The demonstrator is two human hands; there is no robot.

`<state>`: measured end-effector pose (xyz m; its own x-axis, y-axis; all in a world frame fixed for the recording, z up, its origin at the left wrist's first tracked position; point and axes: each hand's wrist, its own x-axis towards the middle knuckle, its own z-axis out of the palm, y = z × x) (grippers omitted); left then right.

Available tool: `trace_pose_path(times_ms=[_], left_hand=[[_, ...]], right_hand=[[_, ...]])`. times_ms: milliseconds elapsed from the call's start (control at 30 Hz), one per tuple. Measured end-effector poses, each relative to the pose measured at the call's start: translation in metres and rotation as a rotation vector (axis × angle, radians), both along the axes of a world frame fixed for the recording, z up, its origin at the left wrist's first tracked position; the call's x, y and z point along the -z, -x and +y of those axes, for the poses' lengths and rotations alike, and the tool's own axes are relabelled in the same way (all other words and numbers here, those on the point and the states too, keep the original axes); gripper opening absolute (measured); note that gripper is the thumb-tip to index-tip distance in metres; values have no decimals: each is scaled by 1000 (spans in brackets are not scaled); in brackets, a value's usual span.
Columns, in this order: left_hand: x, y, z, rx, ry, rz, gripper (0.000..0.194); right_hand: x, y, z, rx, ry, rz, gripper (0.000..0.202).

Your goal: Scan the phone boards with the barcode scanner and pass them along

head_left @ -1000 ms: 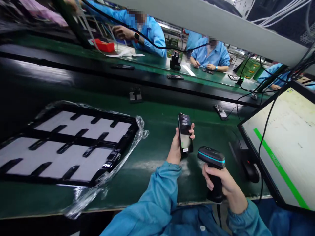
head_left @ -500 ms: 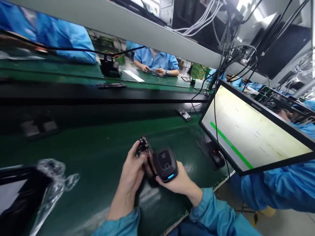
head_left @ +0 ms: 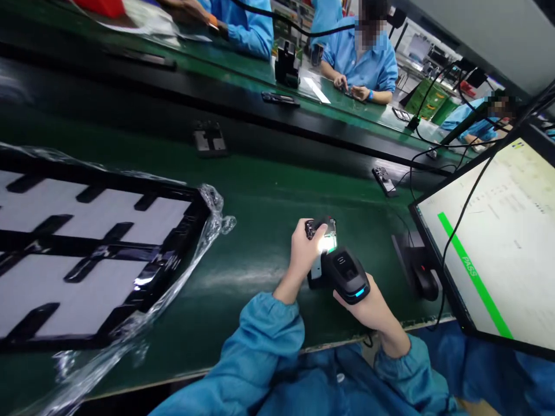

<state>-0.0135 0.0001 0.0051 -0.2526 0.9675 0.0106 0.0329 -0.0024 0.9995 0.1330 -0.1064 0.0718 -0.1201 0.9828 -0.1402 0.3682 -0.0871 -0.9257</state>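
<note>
My left hand [head_left: 302, 249] is closed around an opened phone [head_left: 330, 227], its circuit board showing near the thumb. The fingers and the scanner hide parts of the phone. In my right hand [head_left: 370, 305] is a black handheld barcode scanner [head_left: 346, 271] with a blue light at its rear end. The scanner's head points at the phone, and a bright white patch of light falls on the board. Both hands are above the green mat [head_left: 260, 254], close to its front edge.
On the left lies a black tray [head_left: 97, 251] with pale compartments and crumpled clear film. A monitor [head_left: 489, 242] showing PASS on a green bar stands at the right, a mouse [head_left: 425, 282] beside it. Other phone parts [head_left: 210, 138] lie farther back. Co-workers sit across the bench.
The view has swung left, bringing more of the tray into sight. The phone has been turned so its board shows, and the scanner's light now shines on it.
</note>
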Motion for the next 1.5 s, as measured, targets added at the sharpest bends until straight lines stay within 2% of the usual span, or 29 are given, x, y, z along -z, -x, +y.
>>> trace_pose_path(times_ms=[133, 267, 333, 400, 533, 733, 833, 1033, 1300, 1500], left_hand=[[-2, 0, -2, -1, -51, 27, 29], [-4, -2, -8, 5, -139, -21, 32], [-5, -2, -11, 22, -113, 6, 33], [-7, -3, -14, 41, -51, 44, 25], [-11, -4, -15, 56, -5, 43, 20], [-14, -5, -16, 70, -103, -1, 33], [-15, -6, -18, 62, -104, 7, 29], [-20, -9, -21, -3, -107, 94, 19], [-23, -10, -29, 8, -199, 161, 19], [-26, -10, -32, 9, -267, 221, 16]], right_hand=[[2, -4, -5, 40, 38, 13, 18], [-10, -2, -12, -28, 30, 40, 20], [-18, 8, -6, -42, -17, 47, 22], [-24, 21, 5, -34, -58, 45, 21], [-27, 32, 19, -26, -40, 39, 18], [-39, 14, 3, -60, 3, 57, 19], [-46, 7, -4, -60, 45, 82, 24], [-39, -12, -10, -41, 145, 41, 30], [-43, -21, -15, -15, 194, 233, 27], [-43, -29, -19, -20, 184, 283, 25]])
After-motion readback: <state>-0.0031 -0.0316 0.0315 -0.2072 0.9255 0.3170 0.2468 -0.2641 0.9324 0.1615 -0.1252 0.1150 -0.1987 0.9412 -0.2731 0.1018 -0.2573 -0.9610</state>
